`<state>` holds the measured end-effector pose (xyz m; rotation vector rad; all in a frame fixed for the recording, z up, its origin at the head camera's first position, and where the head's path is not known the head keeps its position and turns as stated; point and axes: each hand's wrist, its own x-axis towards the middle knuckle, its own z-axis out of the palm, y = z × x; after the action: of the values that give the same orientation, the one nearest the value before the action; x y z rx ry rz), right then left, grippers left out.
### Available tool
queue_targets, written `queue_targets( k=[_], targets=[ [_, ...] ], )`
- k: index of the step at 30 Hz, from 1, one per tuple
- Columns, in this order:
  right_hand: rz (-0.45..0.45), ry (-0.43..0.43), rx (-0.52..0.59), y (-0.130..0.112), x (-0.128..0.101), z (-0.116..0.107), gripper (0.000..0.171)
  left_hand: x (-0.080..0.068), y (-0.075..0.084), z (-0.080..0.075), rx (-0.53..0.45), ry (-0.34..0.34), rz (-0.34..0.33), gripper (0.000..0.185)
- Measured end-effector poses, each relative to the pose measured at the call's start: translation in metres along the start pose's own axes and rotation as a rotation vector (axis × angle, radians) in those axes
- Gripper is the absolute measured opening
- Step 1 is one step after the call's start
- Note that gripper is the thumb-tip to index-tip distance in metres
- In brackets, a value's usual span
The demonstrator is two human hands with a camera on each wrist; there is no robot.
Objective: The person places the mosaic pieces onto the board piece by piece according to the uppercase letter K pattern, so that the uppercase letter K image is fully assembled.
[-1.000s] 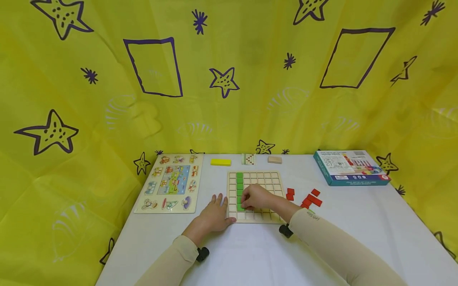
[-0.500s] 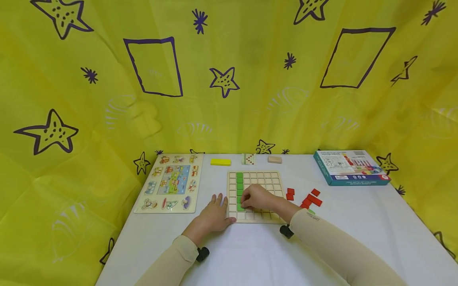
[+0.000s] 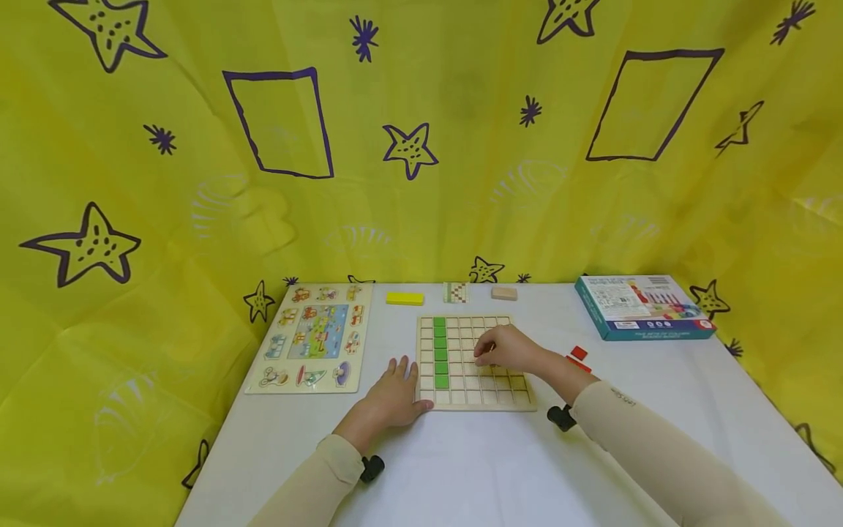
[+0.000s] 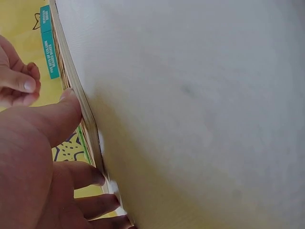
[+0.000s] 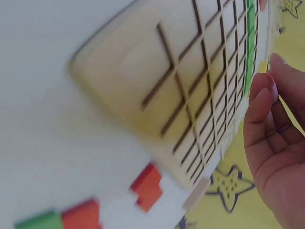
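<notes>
A wooden grid board (image 3: 484, 408) lies on the white table, with several green square tiles (image 3: 440, 354) in its second column from the left. My left hand (image 3: 393, 397) rests flat at the board's left side, fingers spread and thumb at the near left corner. In the left wrist view the thumb (image 4: 69, 112) and fingertips touch the board's edge. Above the board's right half is my right hand (image 3: 503, 348), its fingers loosely bent with nothing visible between them. Red tiles (image 3: 579, 353) lie right of the board, partly hidden by the right forearm; a green tile (image 5: 40, 220) is beside them.
A picture puzzle board (image 3: 309, 344) lies at the left. Along the back are a yellow block (image 3: 405, 298), a small pattern card (image 3: 456, 293) and a plain wooden block (image 3: 503, 293). A game box (image 3: 648, 307) sits at the back right. A yellow curtain (image 3: 421, 212) hangs behind.
My right hand has lifted off the green column and moved right across the board. The left hand stays at the board's edge.
</notes>
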<state>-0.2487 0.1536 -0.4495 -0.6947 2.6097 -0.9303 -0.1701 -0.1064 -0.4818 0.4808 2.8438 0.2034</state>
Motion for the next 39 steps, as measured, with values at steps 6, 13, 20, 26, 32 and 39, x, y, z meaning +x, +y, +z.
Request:
queue_targets(
  k=[6,13,20,26,32,39],
  targets=[
    [0.08,0.001,-0.011,0.015,-0.019,-0.021,0.006,0.001,0.0,0.0,0.009,0.003,0.016,0.083],
    [0.128,0.022,0.006,0.037,-0.032,-0.039,0.007,0.002,-0.003,-0.001,0.005,0.003,-0.006,0.084],
    [0.174,0.013,-0.013,0.063,-0.056,-0.045,0.006,0.004,-0.002,0.002,-0.008,-0.009,-0.007,0.084],
    [0.25,0.022,-0.008,0.081,-0.075,-0.047,0.009,0.005,-0.002,0.003,-0.004,-0.014,-0.001,0.084],
    [0.268,-0.004,0.006,0.092,-0.089,-0.048,0.01,0.006,-0.003,0.006,-0.013,-0.013,0.001,0.085],
    [0.305,-0.021,-0.06,0.095,-0.1,-0.048,0.022,0.006,-0.002,0.005,-0.021,-0.013,0.001,0.084]
  ],
)
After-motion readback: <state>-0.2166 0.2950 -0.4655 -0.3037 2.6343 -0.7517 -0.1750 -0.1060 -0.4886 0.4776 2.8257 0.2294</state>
